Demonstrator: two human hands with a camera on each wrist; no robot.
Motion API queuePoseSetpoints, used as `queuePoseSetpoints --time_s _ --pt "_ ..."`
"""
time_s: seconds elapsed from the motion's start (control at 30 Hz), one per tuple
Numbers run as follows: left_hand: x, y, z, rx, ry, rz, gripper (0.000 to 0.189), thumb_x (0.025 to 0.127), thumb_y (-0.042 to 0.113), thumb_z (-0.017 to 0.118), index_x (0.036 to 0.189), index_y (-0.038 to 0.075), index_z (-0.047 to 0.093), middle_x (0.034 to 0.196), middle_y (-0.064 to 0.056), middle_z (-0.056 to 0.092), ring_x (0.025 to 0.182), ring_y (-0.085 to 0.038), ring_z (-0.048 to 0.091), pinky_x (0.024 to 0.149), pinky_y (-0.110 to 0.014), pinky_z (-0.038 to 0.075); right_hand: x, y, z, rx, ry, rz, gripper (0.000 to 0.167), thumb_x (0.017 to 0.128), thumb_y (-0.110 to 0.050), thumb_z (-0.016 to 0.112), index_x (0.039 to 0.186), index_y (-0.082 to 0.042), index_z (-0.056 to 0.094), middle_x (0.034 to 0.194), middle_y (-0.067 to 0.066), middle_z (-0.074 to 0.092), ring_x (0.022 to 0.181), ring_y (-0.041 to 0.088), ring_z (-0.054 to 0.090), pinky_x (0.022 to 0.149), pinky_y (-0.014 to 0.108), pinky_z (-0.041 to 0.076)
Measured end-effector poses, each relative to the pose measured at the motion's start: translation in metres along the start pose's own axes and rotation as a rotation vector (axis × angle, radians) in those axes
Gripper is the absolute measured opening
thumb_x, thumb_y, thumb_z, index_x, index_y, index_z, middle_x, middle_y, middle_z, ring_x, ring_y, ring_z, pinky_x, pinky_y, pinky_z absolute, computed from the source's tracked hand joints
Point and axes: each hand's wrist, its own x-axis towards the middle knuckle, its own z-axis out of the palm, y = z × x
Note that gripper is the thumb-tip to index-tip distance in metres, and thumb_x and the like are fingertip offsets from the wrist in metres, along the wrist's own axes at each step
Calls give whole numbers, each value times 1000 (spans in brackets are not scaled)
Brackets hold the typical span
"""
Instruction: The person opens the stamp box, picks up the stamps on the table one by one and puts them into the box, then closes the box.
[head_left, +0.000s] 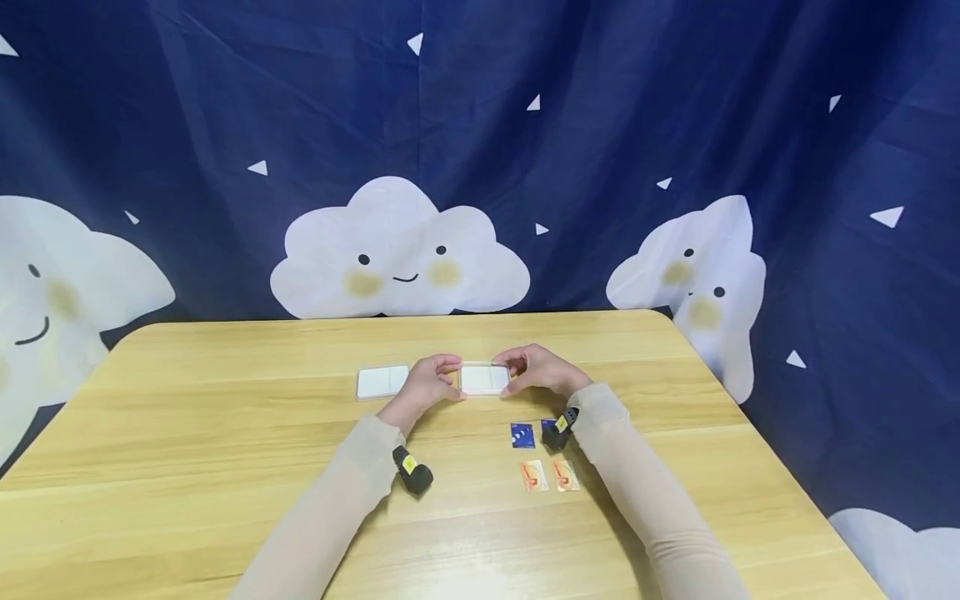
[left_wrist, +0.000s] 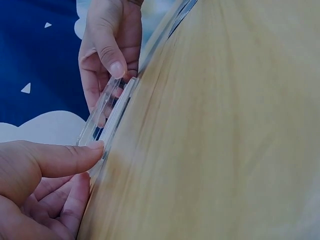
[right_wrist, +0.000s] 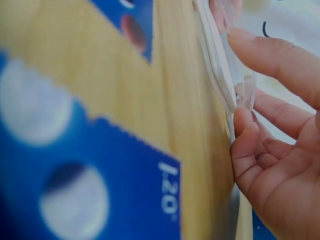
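Observation:
Both hands meet at a small clear plastic case with a white inside [head_left: 483, 380], towards the back of the table. In the left wrist view its transparent lid [left_wrist: 96, 117] stands tilted slightly apart from the white-filled base [left_wrist: 119, 114]. My left hand [head_left: 427, 387] pinches the lid's left end between thumb and fingers. From the other side, my right hand [head_left: 546, 371] grips the right end, thumb on the near edge and fingers behind. The right wrist view shows the lid [right_wrist: 248, 85] between its thumb and curled fingers.
Left of the hands lies a second white-filled clear case [head_left: 378, 382]. Nearer me are two blue moon stamps, one [head_left: 522, 436] fully visible and one [head_left: 548, 427] partly behind the right wrist camera. Below them lie two orange stamps, left [head_left: 533, 476] and right [head_left: 566, 476].

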Motion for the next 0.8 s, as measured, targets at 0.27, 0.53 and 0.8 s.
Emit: queuePoseSetpoints --time_s 0.27,0.53,0.8 --pt "-1 1 0 -10 17 -4 62 65 -14 75 122 3 59 122 -11 61 97 -22 51 89 -32 46 -1 4 0 30 6 -8 59 67 1 81 122 0 60 102 11 61 87 20 49 75 24 43" --pt "0 -1 0 -17 21 -5 61 65 -15 74 122 3 59 122 -10 61 97 -22 51 89 -32 46 -1 2 2 57 12 -7 59 67 4 79 123 0 60 103 9 62 88 20 50 77 24 44" --pt "0 -1 0 -28 14 3 61 65 -15 74 122 2 59 123 -10 61 97 -22 51 89 -32 47 -2 -2 2 34 27 5 58 66 0 81 120 -5 63 101 9 63 88 21 51 80 28 43"
